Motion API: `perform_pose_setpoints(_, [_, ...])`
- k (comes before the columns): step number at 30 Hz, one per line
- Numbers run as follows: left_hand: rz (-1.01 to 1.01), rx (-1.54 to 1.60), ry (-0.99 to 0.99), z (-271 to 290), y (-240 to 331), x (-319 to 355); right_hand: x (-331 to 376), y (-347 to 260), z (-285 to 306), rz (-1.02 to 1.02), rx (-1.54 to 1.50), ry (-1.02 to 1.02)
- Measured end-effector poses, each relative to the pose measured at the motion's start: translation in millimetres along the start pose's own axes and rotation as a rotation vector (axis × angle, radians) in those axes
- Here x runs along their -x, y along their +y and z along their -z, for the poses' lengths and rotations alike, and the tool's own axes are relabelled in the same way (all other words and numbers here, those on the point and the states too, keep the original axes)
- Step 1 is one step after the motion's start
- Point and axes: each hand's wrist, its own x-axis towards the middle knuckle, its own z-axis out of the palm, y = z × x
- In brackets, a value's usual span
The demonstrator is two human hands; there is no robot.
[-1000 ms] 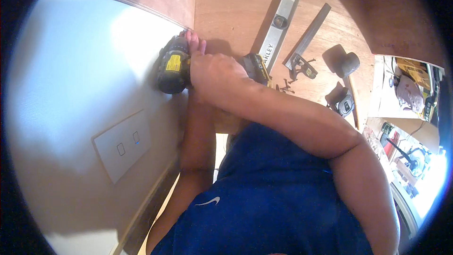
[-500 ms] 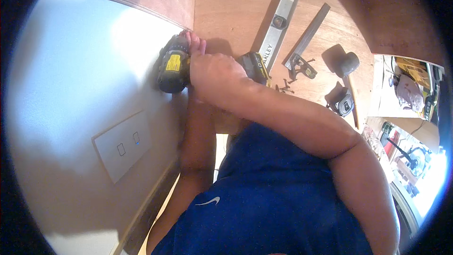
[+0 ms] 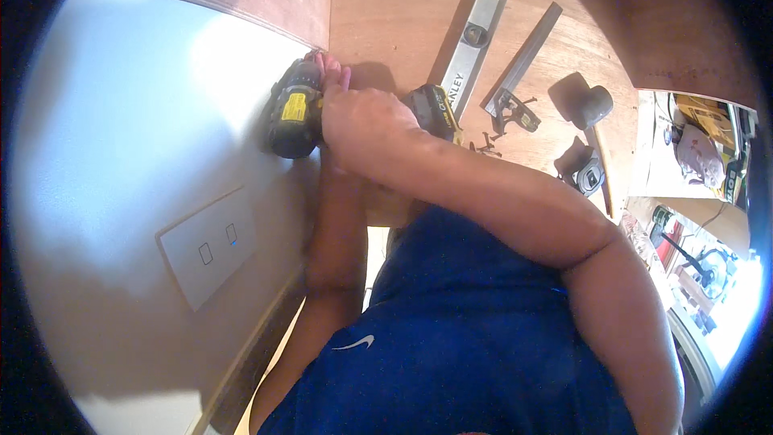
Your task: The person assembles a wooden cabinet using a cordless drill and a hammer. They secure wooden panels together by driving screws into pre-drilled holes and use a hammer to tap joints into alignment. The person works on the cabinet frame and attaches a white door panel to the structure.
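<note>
My right hand (image 3: 366, 125) is closed around the handle of a black cordless drill (image 3: 291, 125) with a yellow label. Its battery (image 3: 433, 109) sticks out past the far side of my wrist. The drill's front end points away from me, into the corner between the white wall panel and the wooden board. Beside that front end, the fingertips of my left hand (image 3: 333, 72) show pressed together. Most of the left hand is hidden behind the drill and my right hand, and what it pinches cannot be seen.
On the wooden board (image 3: 386, 0) lie a spirit level (image 3: 475, 36), a combination square (image 3: 519, 64), several screws (image 3: 487, 145), a mallet (image 3: 597, 109) and a tape measure (image 3: 590, 177). A white switch plate (image 3: 211, 246) is on the left wall. Shelves with tools (image 3: 700, 153) stand at right.
</note>
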Motion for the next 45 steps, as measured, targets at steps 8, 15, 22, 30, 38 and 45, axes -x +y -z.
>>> perform_pose_setpoints(8, [0.014,0.002,0.006,-5.4,8.8,-2.5,-5.9,2.8,-18.4,-0.048,-0.018,0.122])
perform_pose_setpoints(15, [-0.030,-0.066,0.013,17.4,-16.4,-15.3,-3.2,2.6,-18.4,-0.024,-0.028,0.136])
perform_pose_setpoints(22, [-0.328,-0.413,-0.177,26.0,-17.2,-2.6,-10.5,1.0,-18.3,-0.053,-0.029,0.120])
perform_pose_setpoints(30, [-0.041,-0.010,-0.012,8.4,-3.8,-6.7,-8.1,3.1,-23.3,-0.034,-0.020,0.207])
perform_pose_setpoints(38, [-0.020,-0.013,-0.019,8.5,-0.5,-7.6,-8.9,4.8,-23.1,0.006,0.021,0.179])
perform_pose_setpoints(45, [-0.024,-0.005,-0.010,7.0,-3.6,-4.7,-7.8,3.7,-18.1,-0.043,-0.073,0.109])
